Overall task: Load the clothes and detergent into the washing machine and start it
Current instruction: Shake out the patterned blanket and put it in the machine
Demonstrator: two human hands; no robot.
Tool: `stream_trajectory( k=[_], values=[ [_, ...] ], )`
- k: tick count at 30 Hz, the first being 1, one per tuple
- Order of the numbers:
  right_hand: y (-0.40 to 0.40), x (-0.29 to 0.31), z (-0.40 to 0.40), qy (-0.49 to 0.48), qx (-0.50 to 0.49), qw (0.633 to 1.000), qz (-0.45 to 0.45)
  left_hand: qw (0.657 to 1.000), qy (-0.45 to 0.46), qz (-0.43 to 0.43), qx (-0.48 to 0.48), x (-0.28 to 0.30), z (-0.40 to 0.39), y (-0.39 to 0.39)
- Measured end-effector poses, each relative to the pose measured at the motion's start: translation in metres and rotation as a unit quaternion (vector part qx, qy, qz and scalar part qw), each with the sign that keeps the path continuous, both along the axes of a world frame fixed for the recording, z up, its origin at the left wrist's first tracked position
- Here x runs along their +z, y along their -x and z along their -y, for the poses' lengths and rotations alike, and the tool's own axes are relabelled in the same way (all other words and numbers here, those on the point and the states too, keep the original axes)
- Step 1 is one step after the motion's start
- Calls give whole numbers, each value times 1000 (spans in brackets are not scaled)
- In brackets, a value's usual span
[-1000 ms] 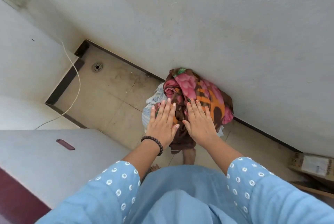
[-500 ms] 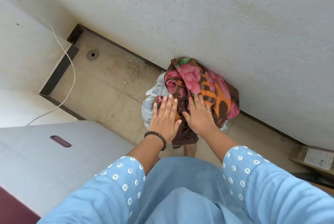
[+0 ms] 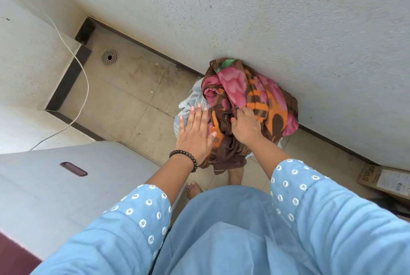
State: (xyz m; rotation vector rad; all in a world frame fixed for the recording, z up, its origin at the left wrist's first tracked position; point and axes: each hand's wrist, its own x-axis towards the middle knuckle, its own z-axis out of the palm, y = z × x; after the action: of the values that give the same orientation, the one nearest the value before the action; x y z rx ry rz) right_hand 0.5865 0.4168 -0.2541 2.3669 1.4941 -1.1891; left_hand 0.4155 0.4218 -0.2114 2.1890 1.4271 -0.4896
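Brown-and-pink floral cloth is bunched under the right hand (image 3: 245,127), whose fingers (image 3: 240,111) curl into a fold near the top of the clothes pile (image 3: 244,106) and pinch it; the left hand (image 3: 195,132) lies flat against the pile's left side, its fingers (image 3: 198,113) straight and spread over the pale blue-grey garment (image 3: 190,101) underneath. The pile sits on the tiled floor (image 3: 124,97), pressed against the base of the rough white wall (image 3: 288,30) at the floor's far edge, with the grey washing machine lid (image 3: 66,186) near the floor's left edge, still closed. The risk I see is a partial lift: only one fold is pinched, so the floral piece could come up alone while the pale garment slips out and drops, or a trailing end could drag over the dirty tiles and catch under the bare feet (image 3: 236,175) just below. As for lie, the heap has no real front; its long axis appears to run from the feet up toward the wall, leaning slightly right along the skirting
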Motion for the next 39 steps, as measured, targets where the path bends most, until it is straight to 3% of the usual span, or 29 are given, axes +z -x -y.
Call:
stream_trajectory(
  k=[10,16,22,28,31,33,35,39],
  values=[
    [31,83,-13,-140,-158,948,-239,994,14,87,62,30,1,6],
    [31,147,-16,-170,-261,871,-379,986,-20,131,98,68,-10,21],
    [46,231,-19,-226,-241,817,-473,977,-19,169,127,108,4,36],
    [70,309,-4,-262,-161,788,-533,956,17,253,145,170,11,42],
    [83,339,6,-273,-122,765,-571,948,-12,269,168,201,7,39],
    [91,354,12,-281,-89,771,-564,937,-32,294,186,220,4,36],
    [98,362,18,-297,-68,803,-513,916,-26,331,225,240,3,35],
    [95,350,27,-348,-69,867,-349,834,37,431,343,268,-5,46]
  ],
)
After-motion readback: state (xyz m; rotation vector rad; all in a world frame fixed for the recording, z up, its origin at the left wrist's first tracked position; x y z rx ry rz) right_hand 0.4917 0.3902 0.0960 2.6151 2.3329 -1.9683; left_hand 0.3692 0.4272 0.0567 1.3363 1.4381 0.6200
